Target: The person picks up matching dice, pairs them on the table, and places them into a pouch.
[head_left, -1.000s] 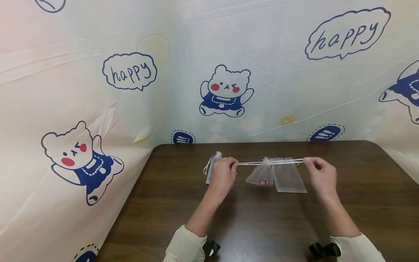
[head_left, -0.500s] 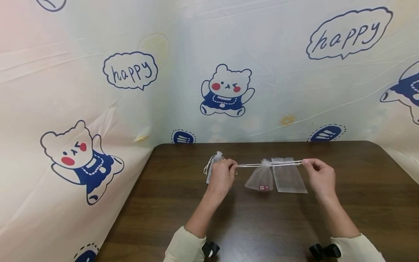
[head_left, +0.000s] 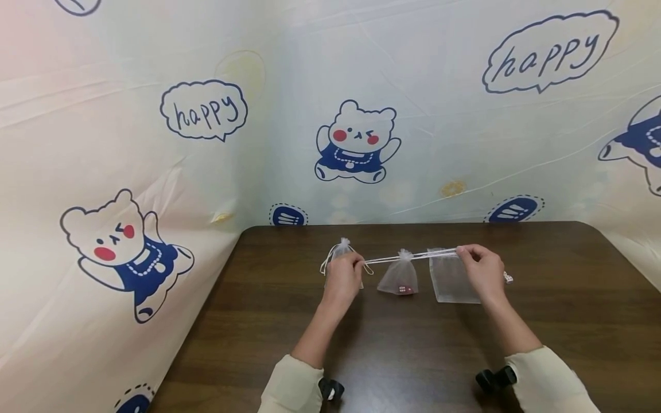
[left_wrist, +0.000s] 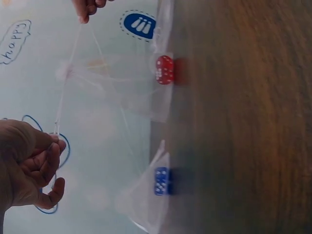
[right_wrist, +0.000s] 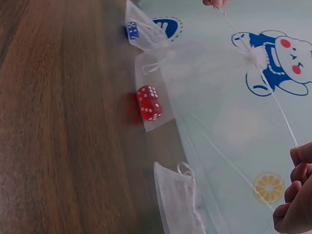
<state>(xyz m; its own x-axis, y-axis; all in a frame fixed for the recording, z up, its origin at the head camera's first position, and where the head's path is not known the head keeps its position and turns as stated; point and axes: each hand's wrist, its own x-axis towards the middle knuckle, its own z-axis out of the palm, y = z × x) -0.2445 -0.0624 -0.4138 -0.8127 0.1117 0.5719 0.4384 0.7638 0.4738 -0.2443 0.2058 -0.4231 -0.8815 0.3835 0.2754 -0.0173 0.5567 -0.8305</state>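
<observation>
A sheer white organza drawstring bag (head_left: 395, 277) hangs or stands between my hands, its neck gathered tight and red dice (right_wrist: 149, 103) in its bottom. My left hand (head_left: 343, 279) pinches the white drawstring (head_left: 378, 261) on one side. On the other side my right hand (head_left: 484, 272) pinches it between thumb and fingers, and the string runs taut through the neck. Right beside my left hand, partly hidden by it, is a second gathered bag (head_left: 343, 248); a blue die (left_wrist: 161, 181) shows in it in the wrist views.
A flat sheer bag (head_left: 450, 282) lies on the dark wooden table (head_left: 413, 355), partly behind my right hand. Small white dice (head_left: 508, 277) peek out right of that hand. A printed cloth (head_left: 289, 69) stands behind the table.
My right hand has moved left, uncovering the white dice. The bag with red dice has shifted left along with the string, away from the flat bag. My left hand has moved slightly left.
</observation>
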